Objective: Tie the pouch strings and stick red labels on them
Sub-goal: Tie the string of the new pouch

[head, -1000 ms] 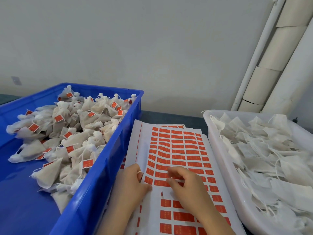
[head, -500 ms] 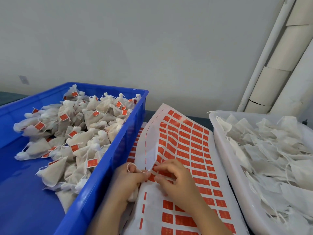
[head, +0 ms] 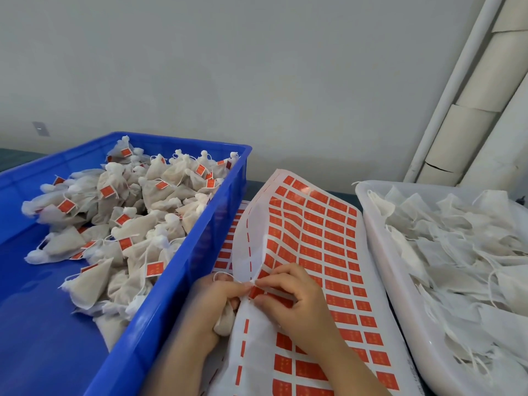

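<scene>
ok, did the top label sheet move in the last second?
Yes. The top label sheet, flat before, has lifted, its left edge bowed up beside the blue crate wall.

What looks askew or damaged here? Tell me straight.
The label sheet is not flat: its left edge rears up and creases where the right hand pinches it, beside the left hand, which grips a pouch. Behind, the pipe wrapping shows a dark split.

Blue crate point(head: 200, 252), near left. White tray point(head: 403, 310), right. Dark tabletop point(head: 11, 158), far left. Grey wall point(head: 228, 67) behind. Small wall plate point(head: 41, 128), far left. White pipe point(head: 454, 81), far right, slanting beside pale tubes point(head: 471, 121).
</scene>
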`<action>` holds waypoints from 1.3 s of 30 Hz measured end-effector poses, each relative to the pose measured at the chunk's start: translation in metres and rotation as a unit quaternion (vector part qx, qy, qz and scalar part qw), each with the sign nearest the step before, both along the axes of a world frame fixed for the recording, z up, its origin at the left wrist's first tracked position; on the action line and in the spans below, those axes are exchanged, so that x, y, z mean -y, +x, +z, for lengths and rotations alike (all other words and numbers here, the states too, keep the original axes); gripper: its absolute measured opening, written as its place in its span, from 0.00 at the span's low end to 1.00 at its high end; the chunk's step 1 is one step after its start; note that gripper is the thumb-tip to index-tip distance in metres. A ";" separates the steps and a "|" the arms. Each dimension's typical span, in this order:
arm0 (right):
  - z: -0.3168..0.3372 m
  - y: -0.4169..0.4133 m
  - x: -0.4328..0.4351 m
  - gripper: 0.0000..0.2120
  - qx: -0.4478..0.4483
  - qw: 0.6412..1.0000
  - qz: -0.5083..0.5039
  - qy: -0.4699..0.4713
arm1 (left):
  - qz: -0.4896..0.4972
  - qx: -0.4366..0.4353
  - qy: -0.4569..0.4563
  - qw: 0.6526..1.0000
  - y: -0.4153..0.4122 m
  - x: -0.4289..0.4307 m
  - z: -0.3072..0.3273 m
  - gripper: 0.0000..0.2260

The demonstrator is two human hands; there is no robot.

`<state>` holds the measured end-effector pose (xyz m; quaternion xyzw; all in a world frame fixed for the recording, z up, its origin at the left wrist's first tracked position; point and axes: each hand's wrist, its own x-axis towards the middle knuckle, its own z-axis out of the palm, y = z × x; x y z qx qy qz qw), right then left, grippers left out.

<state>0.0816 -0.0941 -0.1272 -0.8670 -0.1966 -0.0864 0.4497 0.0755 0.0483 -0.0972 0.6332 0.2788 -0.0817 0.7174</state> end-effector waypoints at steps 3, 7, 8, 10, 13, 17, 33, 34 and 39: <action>0.000 -0.001 0.001 0.11 -0.014 1.000 -0.002 0.011 | 0.015 0.013 0.079 0.997 0.001 0.001 0.001 0.09; -0.001 -0.001 0.004 0.11 -0.031 0.999 -0.006 0.006 | -0.001 0.020 0.158 0.987 0.002 0.003 0.000 0.11; -0.001 0.000 0.004 0.10 -0.026 1.000 -0.007 0.003 | -0.014 0.022 0.176 0.984 0.002 0.004 0.000 0.11; -0.002 0.000 0.003 0.09 -0.015 1.000 -0.003 -0.001 | -0.032 0.023 0.189 0.981 0.002 0.003 -0.001 0.10; -0.002 -0.001 0.001 0.08 -0.020 1.000 0.012 -0.007 | -0.034 0.019 0.158 0.987 0.000 -0.002 -0.004 0.10; -0.002 -0.001 0.000 0.08 -0.017 1.000 0.012 0.004 | -0.037 0.022 0.058 0.997 -0.002 -0.004 -0.006 0.09; 0.000 -0.006 0.010 0.17 -0.022 0.998 0.007 -0.065 | -0.001 0.034 0.033 0.999 0.001 -0.004 -0.003 0.11; 0.001 -0.007 0.011 0.16 -0.018 0.998 0.003 -0.067 | -0.005 0.036 0.033 0.999 0.000 -0.003 -0.003 0.11; 0.005 -0.012 0.009 0.15 0.107 0.992 -0.002 -0.072 | -0.015 0.047 -0.004 0.999 -0.004 -0.003 0.000 0.11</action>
